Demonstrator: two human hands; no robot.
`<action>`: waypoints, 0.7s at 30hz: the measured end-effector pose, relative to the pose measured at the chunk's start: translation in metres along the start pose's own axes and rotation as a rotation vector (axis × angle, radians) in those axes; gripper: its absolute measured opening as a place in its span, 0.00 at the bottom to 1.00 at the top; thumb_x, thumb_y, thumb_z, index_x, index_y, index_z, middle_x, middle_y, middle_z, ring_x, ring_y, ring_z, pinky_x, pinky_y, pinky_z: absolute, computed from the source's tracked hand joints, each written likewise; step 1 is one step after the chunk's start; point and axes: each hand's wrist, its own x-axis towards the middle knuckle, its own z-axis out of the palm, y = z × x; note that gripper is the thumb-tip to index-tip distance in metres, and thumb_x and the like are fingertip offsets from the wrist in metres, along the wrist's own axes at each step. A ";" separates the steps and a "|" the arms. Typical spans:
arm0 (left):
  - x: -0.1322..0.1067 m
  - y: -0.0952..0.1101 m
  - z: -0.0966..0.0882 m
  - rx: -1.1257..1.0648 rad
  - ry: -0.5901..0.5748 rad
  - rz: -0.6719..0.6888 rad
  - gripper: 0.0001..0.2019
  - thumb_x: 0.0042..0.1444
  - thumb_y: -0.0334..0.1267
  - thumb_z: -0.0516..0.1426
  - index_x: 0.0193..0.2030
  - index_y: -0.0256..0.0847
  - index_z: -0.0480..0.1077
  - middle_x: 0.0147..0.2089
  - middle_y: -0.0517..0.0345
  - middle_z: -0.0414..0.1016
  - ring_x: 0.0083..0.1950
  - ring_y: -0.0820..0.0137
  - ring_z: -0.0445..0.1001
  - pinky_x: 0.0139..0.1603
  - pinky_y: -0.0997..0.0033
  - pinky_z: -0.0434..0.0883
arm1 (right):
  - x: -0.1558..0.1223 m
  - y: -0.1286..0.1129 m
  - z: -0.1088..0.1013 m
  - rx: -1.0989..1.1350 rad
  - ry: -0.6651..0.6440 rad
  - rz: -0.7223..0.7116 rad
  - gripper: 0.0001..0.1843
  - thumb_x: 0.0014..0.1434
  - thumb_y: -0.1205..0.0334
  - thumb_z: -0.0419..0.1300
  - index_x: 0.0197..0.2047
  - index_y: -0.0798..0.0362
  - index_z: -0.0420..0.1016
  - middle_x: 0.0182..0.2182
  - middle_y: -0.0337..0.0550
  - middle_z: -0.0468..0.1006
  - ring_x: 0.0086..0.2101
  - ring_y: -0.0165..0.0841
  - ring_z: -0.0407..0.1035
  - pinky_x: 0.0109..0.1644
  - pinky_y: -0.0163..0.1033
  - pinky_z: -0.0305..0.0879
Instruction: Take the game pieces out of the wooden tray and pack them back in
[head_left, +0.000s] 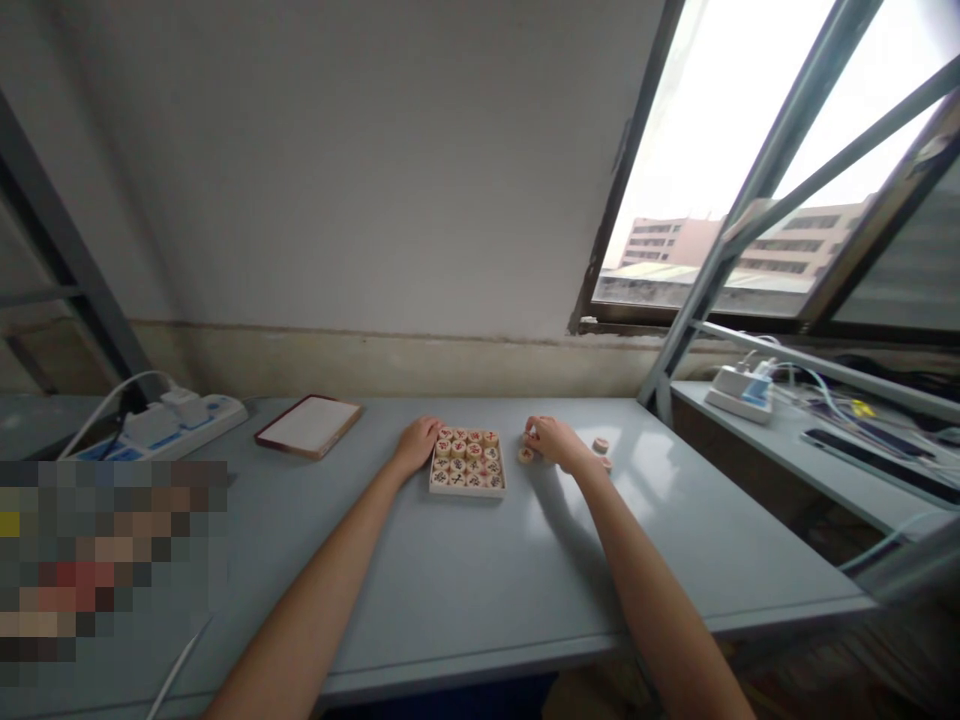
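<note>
A shallow white box (467, 491) stands on the desk, filled with rows of round wooden Chinese chess pieces (474, 451) marked in red and black characters. My left hand (416, 445) is against the box's left side, its fingers curled at the far left corner. Right of the box, my right hand (550, 440) is low over the desk, thumb and fingers pinched on a chess piece that they mostly cover. Just below those fingertips lies a loose piece (526, 456). Beyond my right wrist are two more, one upper piece (601, 445) and one lower piece (605, 463) partly hidden by the wrist.
A flat box lid (309, 426) with a dark red edge lies at the left on the grey desk (465, 580). Behind it is a white power strip (184, 420) with plugs. A metal frame post (660, 390) rises at the right, beside another desk with a second power strip (741, 390).
</note>
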 end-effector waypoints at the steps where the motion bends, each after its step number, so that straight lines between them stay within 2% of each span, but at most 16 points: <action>1: 0.000 0.000 0.000 -0.001 -0.002 -0.001 0.15 0.57 0.36 0.42 0.34 0.37 0.69 0.39 0.51 0.71 0.42 0.69 0.67 0.44 0.73 0.62 | 0.001 -0.002 -0.002 0.050 0.010 -0.021 0.10 0.54 0.60 0.53 0.39 0.54 0.69 0.32 0.46 0.73 0.33 0.33 0.66 0.36 0.36 0.59; 4: 0.000 -0.001 0.001 -0.006 -0.004 -0.006 0.15 0.56 0.36 0.42 0.34 0.37 0.69 0.38 0.52 0.71 0.42 0.70 0.68 0.44 0.74 0.62 | 0.003 -0.013 -0.014 0.306 0.032 -0.131 0.12 0.54 0.55 0.54 0.36 0.54 0.69 0.28 0.42 0.72 0.29 0.29 0.65 0.33 0.33 0.59; 7: 0.001 -0.001 0.002 -0.019 0.006 -0.010 0.15 0.56 0.35 0.43 0.33 0.37 0.69 0.37 0.52 0.72 0.40 0.70 0.68 0.43 0.74 0.63 | -0.001 -0.030 -0.027 0.502 -0.018 -0.256 0.15 0.53 0.51 0.55 0.37 0.53 0.69 0.26 0.39 0.71 0.27 0.27 0.64 0.30 0.31 0.58; 12: 0.001 0.000 0.000 -0.028 -0.008 -0.016 0.15 0.56 0.35 0.43 0.33 0.37 0.69 0.38 0.52 0.71 0.41 0.70 0.67 0.43 0.73 0.62 | -0.006 -0.050 -0.026 0.365 -0.043 -0.297 0.11 0.49 0.56 0.60 0.35 0.51 0.70 0.25 0.36 0.69 0.26 0.26 0.62 0.29 0.30 0.54; 17: 0.000 0.002 -0.001 -0.034 -0.014 -0.025 0.14 0.56 0.35 0.43 0.33 0.37 0.69 0.38 0.52 0.71 0.41 0.70 0.67 0.44 0.73 0.62 | -0.006 -0.051 -0.014 0.272 -0.026 -0.274 0.14 0.47 0.59 0.61 0.38 0.51 0.66 0.27 0.36 0.68 0.28 0.27 0.61 0.30 0.30 0.52; 21: -0.002 0.004 -0.002 -0.045 0.001 -0.025 0.14 0.56 0.36 0.43 0.33 0.37 0.69 0.38 0.52 0.71 0.41 0.70 0.67 0.44 0.73 0.62 | -0.007 -0.052 -0.014 0.260 -0.028 -0.297 0.15 0.47 0.61 0.61 0.40 0.50 0.66 0.27 0.36 0.67 0.28 0.27 0.62 0.30 0.30 0.52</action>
